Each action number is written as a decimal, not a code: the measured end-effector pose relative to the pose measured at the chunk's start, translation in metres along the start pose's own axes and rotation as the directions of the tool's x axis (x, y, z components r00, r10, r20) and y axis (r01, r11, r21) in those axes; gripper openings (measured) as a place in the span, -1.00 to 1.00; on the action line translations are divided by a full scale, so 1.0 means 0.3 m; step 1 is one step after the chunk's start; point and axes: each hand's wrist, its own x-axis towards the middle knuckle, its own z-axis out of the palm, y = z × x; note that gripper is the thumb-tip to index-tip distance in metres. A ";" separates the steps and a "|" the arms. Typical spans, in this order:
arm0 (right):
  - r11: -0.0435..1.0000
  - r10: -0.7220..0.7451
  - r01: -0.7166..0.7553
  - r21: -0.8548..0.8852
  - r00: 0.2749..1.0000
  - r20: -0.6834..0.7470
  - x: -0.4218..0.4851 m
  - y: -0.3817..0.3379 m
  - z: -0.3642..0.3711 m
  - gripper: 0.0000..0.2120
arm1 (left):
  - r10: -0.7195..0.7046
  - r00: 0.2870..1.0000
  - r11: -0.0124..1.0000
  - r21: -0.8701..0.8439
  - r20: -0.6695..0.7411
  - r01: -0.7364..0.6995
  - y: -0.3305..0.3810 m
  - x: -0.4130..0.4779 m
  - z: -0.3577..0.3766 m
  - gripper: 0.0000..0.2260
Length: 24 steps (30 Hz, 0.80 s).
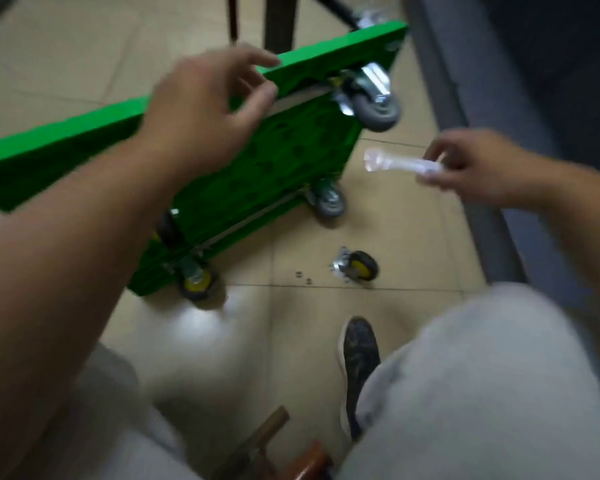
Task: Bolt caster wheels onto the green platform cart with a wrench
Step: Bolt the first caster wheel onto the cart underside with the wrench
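Your left hand (205, 109) hovers, fingers loose, at the tipped green platform cart's (257, 174) upper edge; contact is too blurred to call. Your right hand (475, 168) pinches the wrench (395, 164), shaft pointing left at the underside. The loose caster wheel (357, 266) lies on the floor (302, 334), nearer than that hand.

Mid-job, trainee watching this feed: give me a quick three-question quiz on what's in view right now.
1. True or false: the right hand holds the wrench.
2. Fill in: the ____ hand is by the top edge of the cart.
3. Where is the loose wheel? A) on the floor B) bolted to the cart C) in the right hand

Key: 1 true; 2 left hand; 3 A.
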 end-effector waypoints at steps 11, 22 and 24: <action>0.312 0.886 -0.298 0.902 0.433 -0.164 -0.680 0.514 0.620 -0.94 | 0.261 0.684 0.963 -0.139 0.681 -0.229 0.510 -0.129 0.843 -0.78; -0.016 0.950 -0.557 0.830 0.250 0.186 -1.077 0.559 1.347 -0.92 | 0.299 0.231 0.893 -0.186 0.926 -0.410 0.618 -0.602 1.234 -0.75; -0.043 0.950 -0.566 0.823 0.231 0.209 -1.099 0.568 1.396 -0.92 | 0.294 0.230 0.886 -0.175 0.928 -0.430 0.621 -0.578 1.242 -0.75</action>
